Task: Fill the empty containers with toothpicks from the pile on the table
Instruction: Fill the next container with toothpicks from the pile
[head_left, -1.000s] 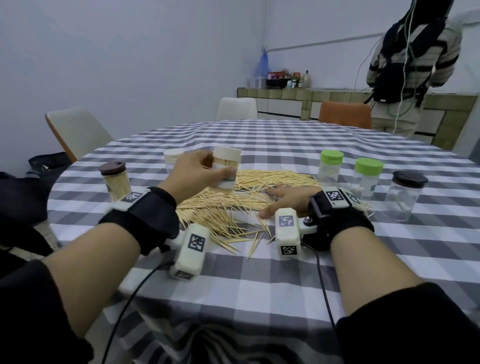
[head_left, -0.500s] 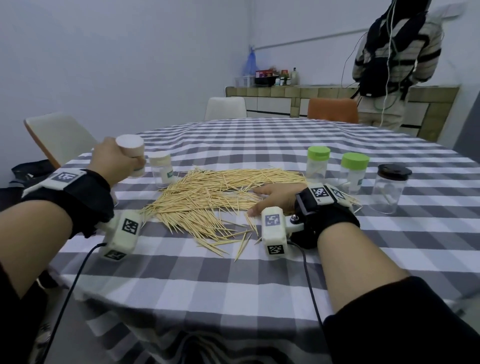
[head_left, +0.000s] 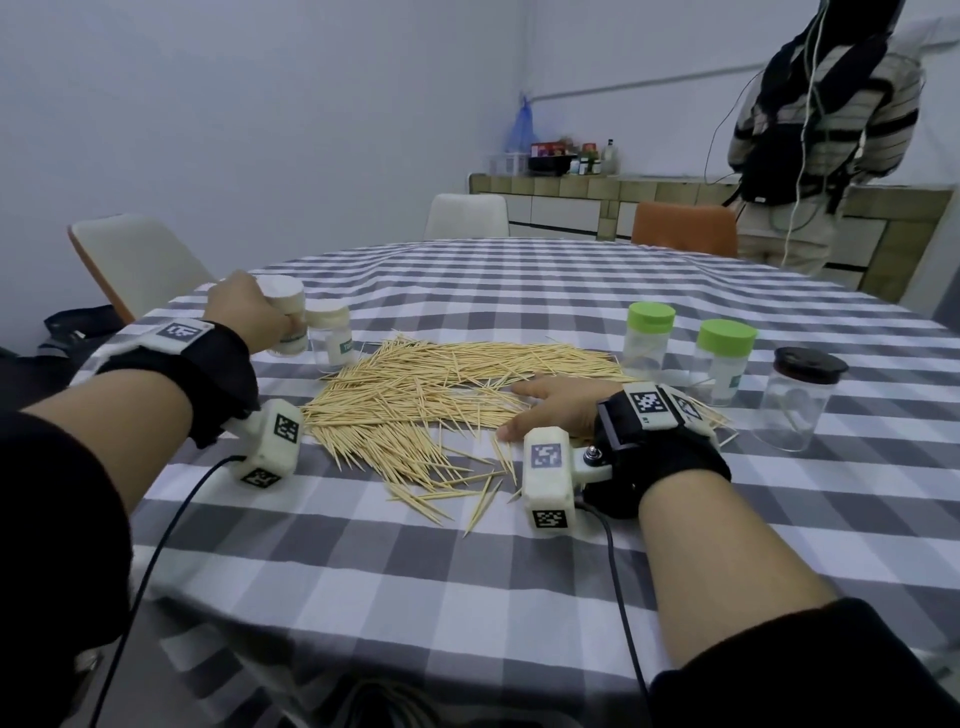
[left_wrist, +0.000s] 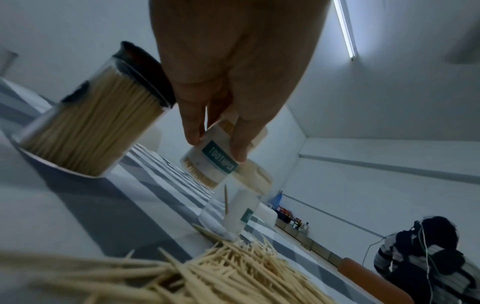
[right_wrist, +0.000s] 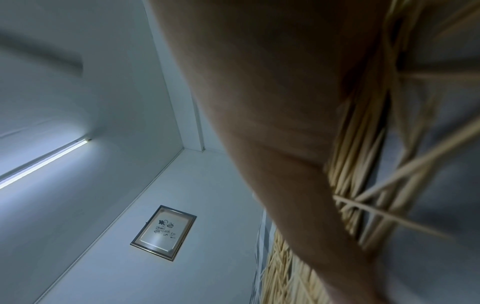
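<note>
Toothpicks mostly still piled mid-desk under flat right hand; filled jar clasped in left hand at far left, three jars at right apparently unfilled.

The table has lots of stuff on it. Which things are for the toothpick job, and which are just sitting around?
For the job:
toothpick pile
white-capped jar held by the left hand
second white-capped jar
two green-lidded jars
black-lidded jar
right hand resting on the pile

Just around:
chairs
counter bottles
</note>
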